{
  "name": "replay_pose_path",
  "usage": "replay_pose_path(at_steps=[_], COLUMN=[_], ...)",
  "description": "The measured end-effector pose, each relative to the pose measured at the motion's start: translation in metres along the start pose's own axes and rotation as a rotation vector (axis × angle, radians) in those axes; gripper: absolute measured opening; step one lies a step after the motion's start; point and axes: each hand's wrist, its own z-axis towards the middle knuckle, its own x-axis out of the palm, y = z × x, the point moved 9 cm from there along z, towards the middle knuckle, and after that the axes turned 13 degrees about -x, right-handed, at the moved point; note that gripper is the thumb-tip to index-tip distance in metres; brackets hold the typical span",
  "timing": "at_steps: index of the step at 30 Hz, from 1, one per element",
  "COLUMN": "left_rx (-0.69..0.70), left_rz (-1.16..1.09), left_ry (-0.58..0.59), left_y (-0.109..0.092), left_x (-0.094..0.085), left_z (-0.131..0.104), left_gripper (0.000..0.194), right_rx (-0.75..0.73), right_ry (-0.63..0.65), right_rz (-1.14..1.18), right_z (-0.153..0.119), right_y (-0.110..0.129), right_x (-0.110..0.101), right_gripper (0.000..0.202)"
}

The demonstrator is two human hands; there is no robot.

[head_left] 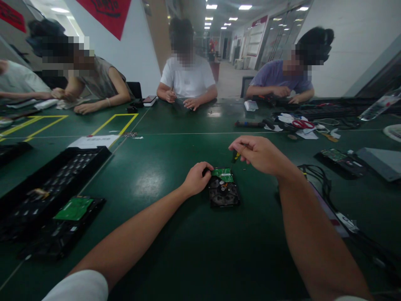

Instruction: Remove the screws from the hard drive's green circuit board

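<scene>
A hard drive [224, 194] lies on the green table in front of me, its green circuit board [224, 174] facing up at the far end. My left hand [198, 179] is closed on the drive's upper left edge, fingers against the board's corner. Above the far right corner, my right hand [255, 154] is closed around a small screwdriver with a black and yellow handle [236, 156]. Its thin shaft points down at the board's right edge; whether the tip touches a screw is too small to tell.
At left stand a long black tray [59, 179] and another hard drive [67, 225]. Black cables [326, 184] and a further drive [340, 162] lie to the right. Scissors with red handles [303, 124] sit among paper scraps. Several people work across the table.
</scene>
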Motion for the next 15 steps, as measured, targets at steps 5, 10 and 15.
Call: replay_pose_path(at_steps=[5, 10, 15], left_rx=[-0.001, 0.004, 0.010], left_rz=[0.011, -0.003, -0.005], left_ry=[-0.007, -0.003, -0.003], left_y=[-0.001, -0.001, -0.001], left_x=[-0.001, 0.000, 0.000], left_z=[-0.001, 0.000, 0.000], left_gripper=[0.023, 0.022, 0.021], right_rx=[0.036, 0.038, 0.066], right_ry=[0.016, 0.015, -0.070], right_rz=[0.091, 0.068, -0.151], right_z=[0.000, -0.001, -0.003], right_y=[-0.005, -0.003, -0.002], right_x=[0.004, 0.002, -0.012], right_gripper=[0.026, 0.023, 0.021])
